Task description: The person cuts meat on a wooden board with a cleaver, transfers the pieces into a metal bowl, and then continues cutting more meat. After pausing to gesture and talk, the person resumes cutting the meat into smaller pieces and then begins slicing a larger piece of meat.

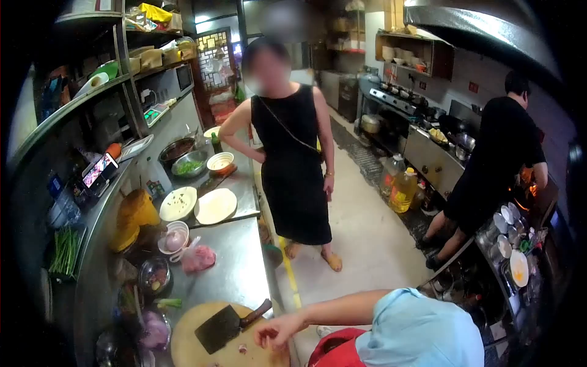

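My right hand [278, 332] hangs over the near right part of a round cutting board [186, 342], its fingers loosely bent and apart, with nothing visible in them. Just left of it a cleaver [219, 329] lies flat on the board, its dark handle [255, 312] reaching past the board's edge. A small pinkish scrap [243, 348] rests below the blade. My light blue sleeve [416, 324] and red apron [336, 348] fill the bottom. My left hand is outside the picture.
On the steel counter [241, 251] stand a bag of meat [199, 257], white plates [216, 206], a bowl of chopped greens [188, 164] and a metal bowl [155, 275]. One person [290, 153] stands in the aisle; another [495, 153] works at the stove. Oil jugs [403, 189] stand on the floor.
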`<state>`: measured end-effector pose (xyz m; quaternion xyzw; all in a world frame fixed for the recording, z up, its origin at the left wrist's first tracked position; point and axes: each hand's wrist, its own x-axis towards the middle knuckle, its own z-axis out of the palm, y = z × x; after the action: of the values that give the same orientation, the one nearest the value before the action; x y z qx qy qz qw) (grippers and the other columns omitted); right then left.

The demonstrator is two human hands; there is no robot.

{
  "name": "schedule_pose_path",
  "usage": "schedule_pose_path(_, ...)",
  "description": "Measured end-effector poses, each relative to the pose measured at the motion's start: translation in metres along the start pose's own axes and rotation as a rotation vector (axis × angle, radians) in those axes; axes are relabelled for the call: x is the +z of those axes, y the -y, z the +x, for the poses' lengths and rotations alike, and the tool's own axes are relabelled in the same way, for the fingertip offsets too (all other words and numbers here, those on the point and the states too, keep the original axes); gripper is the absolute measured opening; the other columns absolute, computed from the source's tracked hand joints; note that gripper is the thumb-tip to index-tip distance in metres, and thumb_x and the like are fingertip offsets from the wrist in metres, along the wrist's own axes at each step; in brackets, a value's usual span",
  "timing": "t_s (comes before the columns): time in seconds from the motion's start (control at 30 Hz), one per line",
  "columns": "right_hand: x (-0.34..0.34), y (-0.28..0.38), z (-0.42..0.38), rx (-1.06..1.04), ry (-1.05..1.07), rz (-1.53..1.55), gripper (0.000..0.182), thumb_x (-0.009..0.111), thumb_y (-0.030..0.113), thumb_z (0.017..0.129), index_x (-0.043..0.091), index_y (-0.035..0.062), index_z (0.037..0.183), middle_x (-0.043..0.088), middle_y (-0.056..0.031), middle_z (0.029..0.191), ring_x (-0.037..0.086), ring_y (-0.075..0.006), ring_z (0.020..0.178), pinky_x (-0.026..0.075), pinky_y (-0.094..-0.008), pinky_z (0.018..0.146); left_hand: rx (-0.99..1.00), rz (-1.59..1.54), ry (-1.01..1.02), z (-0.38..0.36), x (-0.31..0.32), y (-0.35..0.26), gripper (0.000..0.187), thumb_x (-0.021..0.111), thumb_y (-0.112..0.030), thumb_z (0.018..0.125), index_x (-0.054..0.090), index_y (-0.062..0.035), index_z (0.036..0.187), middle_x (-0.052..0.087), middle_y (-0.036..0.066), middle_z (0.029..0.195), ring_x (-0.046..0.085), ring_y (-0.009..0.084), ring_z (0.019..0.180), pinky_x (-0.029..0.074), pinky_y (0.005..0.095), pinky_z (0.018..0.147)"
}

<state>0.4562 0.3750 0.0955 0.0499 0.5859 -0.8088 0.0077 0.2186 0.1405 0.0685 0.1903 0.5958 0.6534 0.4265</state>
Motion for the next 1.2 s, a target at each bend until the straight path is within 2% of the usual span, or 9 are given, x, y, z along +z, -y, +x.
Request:
schedule_pose_path(0.23,-0.066,0.091,-0.026,-0.289,-0.285,0.008,0.054,0.068,0.006,0.076,0.048,0.0083,0.126,0.051,-0.0037,0.116,0.054,-0.0134,0.102,0.05,-0.0295,0.084,0.174,0.02,0.087,0.043,0.047,-0.158,0.075,0.062,-0.009,0.087,0.019,-0.0097,0.149,0.061,0.011,0.095,0.059,0.0185,0.071,0.054,0.0297,0.063)
schedule_pose_path(0.33,-0.043,0.051,-0.037,0.05,-0.102,0.067,0.032,0.065,0.004,0.08,0.051,0.0057,0.108,0.059,-0.0018,0.088,0.058,-0.0102,0.073,0.05,-0.0261,0.062,-0.142,0.443,0.655,0.073,0.028,-0.065,0.048,0.062,-0.001,0.085,0.049,-0.0046,0.131,0.058,0.003,0.087,0.057,0.0134,0.071,0.052,0.0276,0.063)
schedule_pose_path(0.5,-0.004,-0.078,-0.045,0.159,-0.132,-0.303,0.012,0.063,0.014,0.081,0.056,0.005,0.082,0.055,-0.0037,0.062,0.055,-0.0163,0.057,0.046,-0.0306,0.052,-0.392,0.225,0.594,0.02,0.022,0.089,0.046,0.063,-0.002,0.087,0.05,-0.0085,0.131,0.062,0.005,0.096,0.059,0.0152,0.077,0.051,0.0291,0.066)
schedule_pose_path(0.63,0.01,-0.075,-0.03,-0.049,-0.458,-1.134,0.021,0.065,0.021,0.079,0.057,0.0053,0.091,0.06,-0.016,0.097,0.059,-0.0303,0.084,0.048,-0.0405,0.072,0.772,1.193,0.503,-0.017,0.044,0.081,0.044,0.066,-0.01,0.088,0.051,-0.0078,0.13,0.062,0.007,0.102,0.059,0.0155,0.081,0.051,0.0289,0.071)
schedule_pose_path(0.73,0.009,-0.046,-0.017,-0.287,-0.527,-1.427,0.037,0.066,0.025,0.076,0.057,0.0077,0.107,0.048,-0.0189,0.129,0.05,-0.0345,0.113,0.043,-0.0442,0.09,-0.19,0.493,0.34,-0.028,0.041,0.077,0.042,0.062,0.0,0.084,0.051,-0.0008,0.124,0.063,0.007,0.094,0.06,0.0122,0.083,0.049,0.0254,0.074)
schedule_pose_path(0.83,-0.019,-0.052,0.008,-0.286,-0.476,-1.724,0.048,0.064,0.024,0.075,0.056,0.0101,0.12,0.044,-0.0187,0.136,0.041,-0.0348,0.127,0.035,-0.0446,0.102,-0.099,0.413,0.211,-0.053,0.043,0.075,0.041,0.065,-0.002,0.084,0.051,-0.0006,0.122,0.062,0.004,0.089,0.059,0.0103,0.079,0.049,0.0244,0.071)
schedule_pose_path(0.93,-0.038,-0.045,0.02,-0.221,-0.278,-1.901,0.043,0.06,0.021,0.078,0.055,0.0136,0.12,0.048,-0.0156,0.13,0.046,-0.0335,0.121,0.04,-0.0426,0.097,-0.31,0.531,0.173,-0.098,0.074,-0.006,0.041,0.056,-0.014,0.088,0.049,0.0021,0.125,0.055,0.022,0.119,0.053,0.0334,0.11,0.044,0.0437,0.094)
schedule_pose_path(1.03,-0.048,-0.041,0.037,-0.07,-0.346,-1.609,0.046,0.061,0.022,0.078,0.054,0.0178,0.123,0.052,-0.0114,0.122,0.052,-0.0319,0.111,0.045,-0.0417,0.09,0.002,0.296,0.008,-0.091,0.002,0.123,0.047,0.07,-0.015,0.085,0.053,-0.003,0.128,0.063,0.01,0.101,0.06,0.0192,0.082,0.051,0.0309,0.073)
schedule_pose_path(1.2,-0.076,-0.048,0.067,0.083,-0.274,-1.637,0.035,0.053,0.022,0.087,0.053,0.0144,0.121,0.059,-0.0151,0.107,0.056,-0.0352,0.101,0.05,-0.0453,0.083,0.001,0.139,-0.145,-0.125,0.029,0.1,0.042,0.065,-0.002,0.085,0.049,0.0015,0.123,0.06,0.009,0.106,0.059,0.0176,0.091,0.049,0.0285,0.082)
